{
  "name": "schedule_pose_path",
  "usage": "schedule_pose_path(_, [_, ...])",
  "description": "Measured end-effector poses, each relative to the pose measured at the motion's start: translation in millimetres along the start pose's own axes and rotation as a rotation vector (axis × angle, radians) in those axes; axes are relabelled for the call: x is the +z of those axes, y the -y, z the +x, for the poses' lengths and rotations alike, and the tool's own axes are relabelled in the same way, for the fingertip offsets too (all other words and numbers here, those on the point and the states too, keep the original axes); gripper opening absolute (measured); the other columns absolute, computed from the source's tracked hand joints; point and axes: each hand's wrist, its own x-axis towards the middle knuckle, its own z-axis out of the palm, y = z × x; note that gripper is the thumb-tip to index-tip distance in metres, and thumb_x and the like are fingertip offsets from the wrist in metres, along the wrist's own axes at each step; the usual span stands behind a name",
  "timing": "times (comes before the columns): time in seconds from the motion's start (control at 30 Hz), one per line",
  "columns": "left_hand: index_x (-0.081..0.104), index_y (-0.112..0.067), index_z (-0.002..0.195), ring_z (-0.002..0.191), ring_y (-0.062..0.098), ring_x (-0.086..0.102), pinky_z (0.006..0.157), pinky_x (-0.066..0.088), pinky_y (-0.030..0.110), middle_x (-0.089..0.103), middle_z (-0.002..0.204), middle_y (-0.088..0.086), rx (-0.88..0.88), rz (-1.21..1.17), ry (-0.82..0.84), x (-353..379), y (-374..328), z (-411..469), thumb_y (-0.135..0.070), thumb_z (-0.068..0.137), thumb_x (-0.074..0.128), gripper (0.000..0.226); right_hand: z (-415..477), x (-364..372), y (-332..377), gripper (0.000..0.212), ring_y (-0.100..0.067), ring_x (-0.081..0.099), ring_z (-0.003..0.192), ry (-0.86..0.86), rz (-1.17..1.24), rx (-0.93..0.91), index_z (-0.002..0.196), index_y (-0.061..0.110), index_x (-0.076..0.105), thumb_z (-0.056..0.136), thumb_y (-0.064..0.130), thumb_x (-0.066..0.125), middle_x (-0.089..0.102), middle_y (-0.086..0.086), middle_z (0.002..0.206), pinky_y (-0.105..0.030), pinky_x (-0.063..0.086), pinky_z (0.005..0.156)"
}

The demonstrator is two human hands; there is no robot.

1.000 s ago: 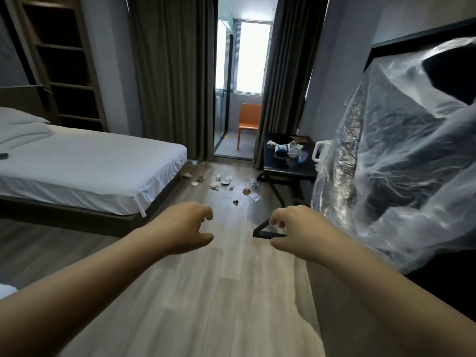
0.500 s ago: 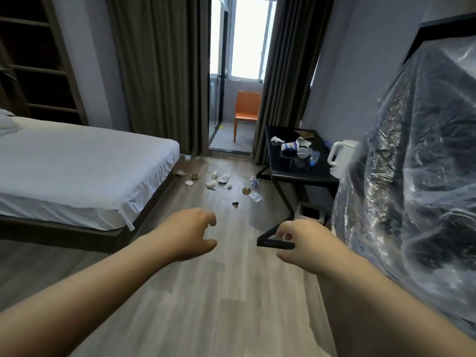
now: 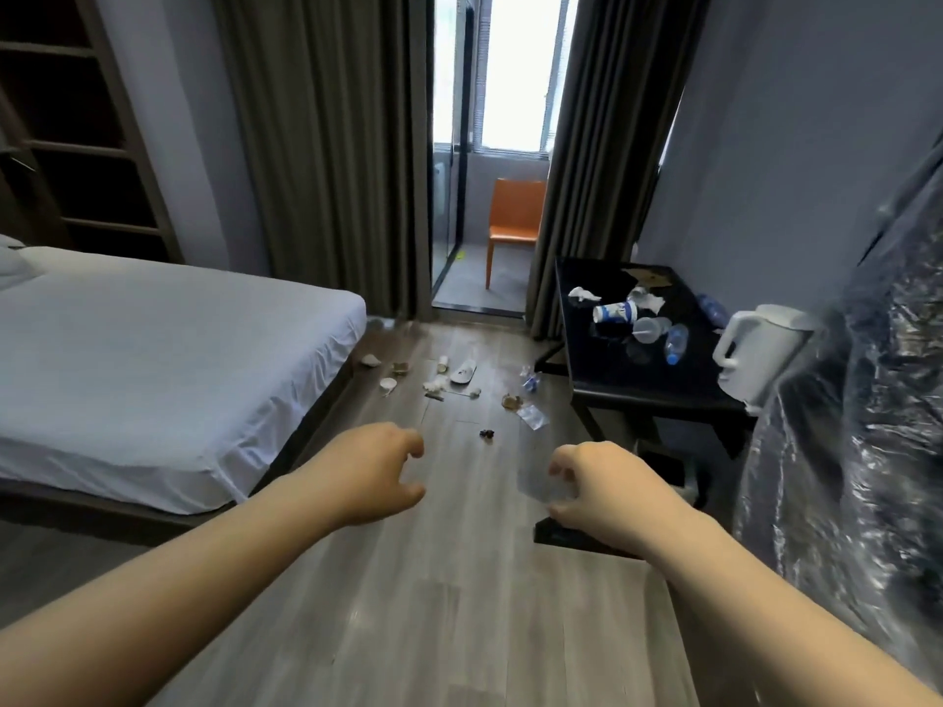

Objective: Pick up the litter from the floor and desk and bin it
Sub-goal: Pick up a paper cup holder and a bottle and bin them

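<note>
Left of the desk (image 3: 638, 385), the floor litter (image 3: 462, 375), like the desk litter (image 3: 615, 312) on it, looks nearer than half a second ago; left hand (image 3: 377, 472) and right hand (image 3: 607, 494) stay loosely curled, holding nothing visible.

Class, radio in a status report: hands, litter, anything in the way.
Left hand empty, loosely curled; right hand curled, grip unclear. Ahead, floor litter and desk litter untouched. Only bare floor between.
</note>
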Motion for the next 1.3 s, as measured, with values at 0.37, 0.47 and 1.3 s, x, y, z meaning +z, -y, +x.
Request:
schedule_pose_path(0.37, [0.051, -0.024, 0.129, 0.107, 0.014, 0.056, 0.091, 0.048, 0.03, 0.057, 0.121, -0.004, 0.016, -0.015, 0.059, -1, 82, 169, -0.044, 0.087, 0.058, 0.047, 178, 10, -12, 0.044, -0.014, 0.057, 0.107, 0.066, 0.027, 0.047, 0.126, 0.025, 0.056, 0.084, 0.035, 0.063, 0.059, 0.002, 0.122, -0.025, 0.046, 0.08])
schedule_pose_path(0.47, [0.051, -0.024, 0.13, 0.107, 0.015, 0.056, 0.092, 0.048, 0.032, 0.057, 0.121, -0.004, 0.041, -0.01, 0.047, -8, 116, 219, -0.044, 0.087, 0.057, 0.048, 232, 12, -10, 0.044, -0.015, 0.06, 0.101, 0.066, 0.037, 0.091, 0.124, 0.026, 0.057, 0.082, 0.037, 0.066, 0.059, 0.001, 0.121, -0.025, 0.048, 0.079])
schedule_pose_path(1.3, [0.054, -0.025, 0.124, 0.107, 0.015, 0.056, 0.089, 0.047, 0.029, 0.058, 0.119, -0.004, 0.08, -0.035, 0.197, -5, 252, 620, -0.044, 0.085, 0.059, 0.044, 617, 20, -104, 0.042, -0.014, 0.055, 0.109, 0.189, 0.135, 0.232, 0.124, 0.021, 0.058, 0.085, 0.034, 0.064, 0.06, 0.001, 0.12, -0.022, 0.042, 0.079])
